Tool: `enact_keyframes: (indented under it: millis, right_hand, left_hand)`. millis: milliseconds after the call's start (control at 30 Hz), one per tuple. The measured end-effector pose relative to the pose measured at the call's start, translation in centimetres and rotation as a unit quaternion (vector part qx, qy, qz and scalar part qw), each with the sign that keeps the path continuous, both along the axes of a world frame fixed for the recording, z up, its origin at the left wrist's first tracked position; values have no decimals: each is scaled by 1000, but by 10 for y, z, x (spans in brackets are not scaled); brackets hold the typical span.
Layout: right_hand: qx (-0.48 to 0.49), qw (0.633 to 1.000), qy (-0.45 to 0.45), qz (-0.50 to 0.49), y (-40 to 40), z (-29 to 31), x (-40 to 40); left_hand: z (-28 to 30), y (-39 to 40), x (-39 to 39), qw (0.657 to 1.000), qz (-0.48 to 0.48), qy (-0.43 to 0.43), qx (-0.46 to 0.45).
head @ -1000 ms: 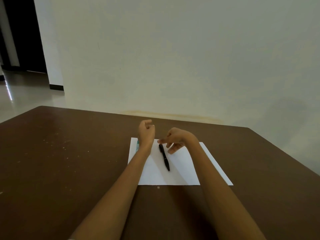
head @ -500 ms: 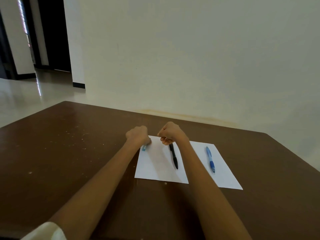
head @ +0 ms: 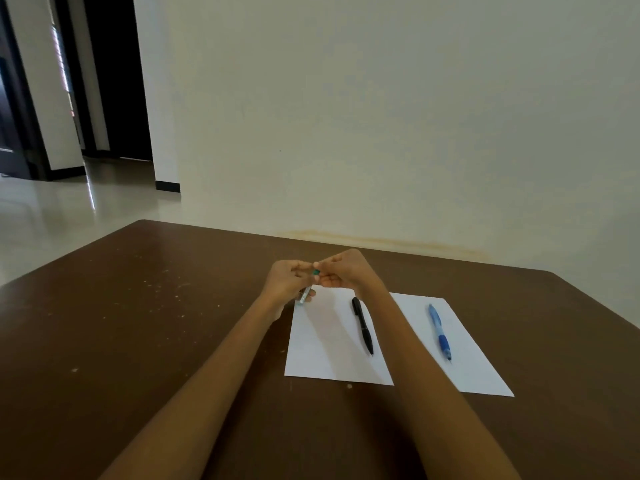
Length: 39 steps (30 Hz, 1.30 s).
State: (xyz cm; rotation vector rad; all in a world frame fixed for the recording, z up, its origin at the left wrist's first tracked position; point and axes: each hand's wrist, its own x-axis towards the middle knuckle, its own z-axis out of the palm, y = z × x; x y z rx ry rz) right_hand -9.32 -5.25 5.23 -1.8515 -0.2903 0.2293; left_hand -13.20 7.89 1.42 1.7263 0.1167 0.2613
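My left hand (head: 285, 282) holds a thin teal-and-clear pen (head: 306, 293) a little above the far left corner of a white sheet of paper (head: 322, 344). My right hand (head: 343, 271) meets it from the right, its fingertips pinching the pen's green top end. A black pen (head: 363, 325) lies on the sheet just right of my hands. A blue pen (head: 439, 331) lies farther right on the paper, beyond my right forearm.
The brown table (head: 138, 323) is dotted with small pale specks. Its far edge meets a cream wall (head: 381, 116). A doorway and shiny floor (head: 52, 209) open at the left.
Both hands have lifted the teal pen off the paper's left edge and come together around it. The camera has swung left, bringing the blue pen and doorway into view.
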Motion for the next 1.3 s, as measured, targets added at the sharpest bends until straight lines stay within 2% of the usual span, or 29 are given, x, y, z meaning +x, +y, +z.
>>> enact_keyframes:
  millis: [133,367,467,567,667,833,967,1067,1167,1300]
  right_hand:
    - [5,1000,6,-2,2,-1,-2]
    - [-5,998,59,-34,7,-3,0]
    - [-9,999,22,-39,2,-5,5]
    - [-138,986,-69,-67,5,-12,8]
    - [-273,953,-128,-40,15,-25,7]
    - [-345,926,-143,-44,17,-28,10]
    - [-317,937,-139,-46,12,-29,12]
    - [-219,966,-131,-47,3,-21,10]
    - [-148,981,-120,25,-5,-10,1]
    - [-208,953,-207,73,-6,-7,-6]
  left_hand:
    - [-1,-1,-1,999,5,-19,-26]
    - [-5,-4,1,1000,1,12,-21]
    - [-6,-5,3,999,18,2,-29]
    - [-6,-3,5,996,82,-16,-41]
    - [-5,2,4,991,120,-24,-58]
    - [-5,-3,3,993,107,-11,-52]
    - [-5,-6,2,994,105,-16,-36]
    - [-3,-6,2,991,120,-12,-61]
    - [1,-8,-3,988,100,-15,-120]
    - [4,-16,-11,972,82,-17,-220]
